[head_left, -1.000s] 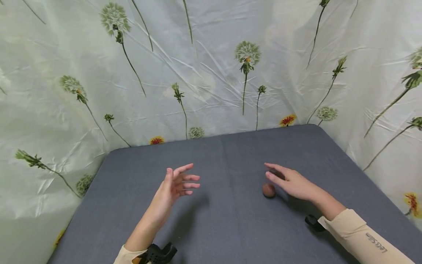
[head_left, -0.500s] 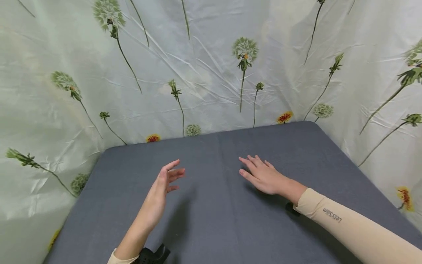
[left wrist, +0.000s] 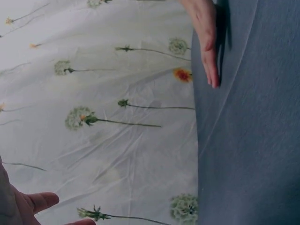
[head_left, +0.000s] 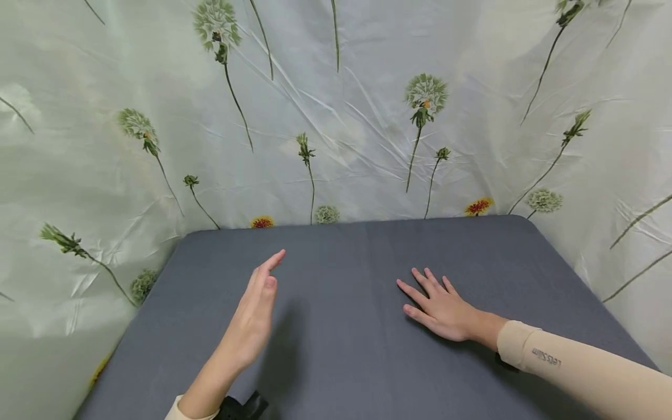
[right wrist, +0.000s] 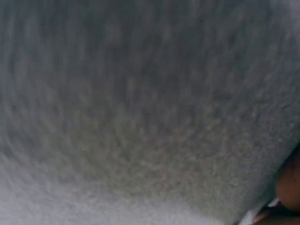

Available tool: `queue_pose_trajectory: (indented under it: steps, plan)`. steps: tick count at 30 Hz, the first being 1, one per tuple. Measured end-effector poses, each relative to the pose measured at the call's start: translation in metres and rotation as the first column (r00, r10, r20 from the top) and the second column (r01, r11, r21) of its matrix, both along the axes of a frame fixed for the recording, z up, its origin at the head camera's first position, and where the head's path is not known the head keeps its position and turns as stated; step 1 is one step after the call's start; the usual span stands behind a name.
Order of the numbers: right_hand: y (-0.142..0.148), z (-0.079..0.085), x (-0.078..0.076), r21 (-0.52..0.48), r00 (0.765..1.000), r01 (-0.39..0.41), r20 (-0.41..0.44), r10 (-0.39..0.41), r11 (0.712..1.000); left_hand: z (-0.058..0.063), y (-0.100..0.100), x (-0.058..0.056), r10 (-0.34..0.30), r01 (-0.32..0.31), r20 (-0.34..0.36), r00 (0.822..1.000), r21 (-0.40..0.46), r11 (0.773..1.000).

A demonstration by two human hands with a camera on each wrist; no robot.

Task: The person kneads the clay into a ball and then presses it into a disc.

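My right hand (head_left: 443, 315) lies palm down low over the grey tabletop (head_left: 341, 361), its fingers spread and straight. Whatever is beneath the palm is hidden in the head view. At the lower right of the right wrist view shows a dark brown rounded shape (right wrist: 289, 185); I cannot tell whether it is a finger or a ball. Raised above the table on the left is my left hand (head_left: 252, 321), fingers extended, holding nothing. The left wrist view catches its fingers (left wrist: 44, 200) at the lower left, and the right hand at the top.
Behind the table hangs a pale curtain (head_left: 357, 163) printed with dandelions, which meets the table's back and sides. A black wrist strap (head_left: 241, 407) sits on the left wrist. Beige sleeves (head_left: 588, 361) cover both forearms.
The right hand has turned palm down, spread its fingers and moved over where a brown ball lay; the ball is out of sight. The left hand's fingers have straightened. The head view has shifted.
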State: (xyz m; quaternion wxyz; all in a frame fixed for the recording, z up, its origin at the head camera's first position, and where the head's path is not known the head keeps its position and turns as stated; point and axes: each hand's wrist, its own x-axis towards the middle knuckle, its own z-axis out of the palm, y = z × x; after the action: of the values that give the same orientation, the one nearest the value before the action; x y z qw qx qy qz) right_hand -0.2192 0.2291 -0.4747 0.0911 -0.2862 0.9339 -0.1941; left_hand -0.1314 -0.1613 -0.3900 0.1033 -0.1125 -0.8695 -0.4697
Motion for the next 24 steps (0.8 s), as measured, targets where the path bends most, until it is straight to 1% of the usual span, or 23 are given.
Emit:
queue_pose_trajectory:
  steps: [3,5,6,7,8,10,12,14,18,19,22,24]
  plan:
    - [0.001,-0.008,0.001,0.006,1.0,0.003,-0.014,-0.003,1.0,-0.006,0.001,-0.01,-0.009,0.008,-0.02,1.0,-0.042,0.999]
    - [0.001,-0.012,0.001,0.012,1.0,0.014,-0.018,-0.014,1.0,-0.012,0.002,-0.016,-0.002,-0.003,-0.041,0.999,-0.121,0.993]
    - [0.0,-0.014,0.001,0.014,1.0,0.02,-0.022,-0.02,1.0,-0.015,0.003,-0.019,0.004,-0.012,-0.051,0.999,-0.174,0.985]
    - [-0.001,-0.016,0.001,0.021,0.999,0.027,-0.026,-0.027,0.999,-0.017,0.004,-0.021,0.009,-0.02,-0.048,0.999,-0.233,0.972]
    - [-0.002,-0.018,0.001,0.025,0.999,0.034,-0.032,-0.033,0.999,-0.02,0.006,-0.023,0.017,-0.028,-0.04,0.999,-0.301,0.953]
    - [-0.003,-0.021,0.001,0.028,0.998,0.047,-0.05,-0.045,0.999,-0.025,0.008,-0.028,0.022,-0.024,-0.009,1.0,-0.424,0.905]
    - [-0.005,-0.023,0.0,0.029,0.996,0.058,-0.074,-0.055,0.998,-0.029,0.011,-0.032,0.02,-0.004,0.028,0.999,-0.502,0.865]
    - [-0.007,-0.023,-0.002,0.033,0.994,0.067,-0.091,-0.064,0.997,-0.032,0.013,-0.036,0.015,0.017,0.055,0.998,-0.542,0.84]
    - [-0.011,-0.024,-0.011,0.04,0.99,0.07,-0.122,-0.065,0.997,-0.034,0.013,-0.044,0.006,0.028,0.059,0.998,-0.565,0.825]
    - [-0.012,-0.024,-0.011,0.041,0.99,0.069,-0.126,-0.063,0.997,-0.034,0.013,-0.045,0.005,0.027,0.054,0.999,-0.567,0.823]
    - [-0.013,-0.024,-0.012,0.048,0.988,0.071,-0.141,-0.063,0.996,-0.03,0.011,-0.046,0.001,0.024,0.044,0.999,-0.566,0.824]
    - [-0.013,-0.024,-0.012,0.053,0.988,0.078,-0.14,-0.07,0.996,-0.028,0.011,-0.049,-0.008,0.033,0.047,0.999,-0.561,0.827]
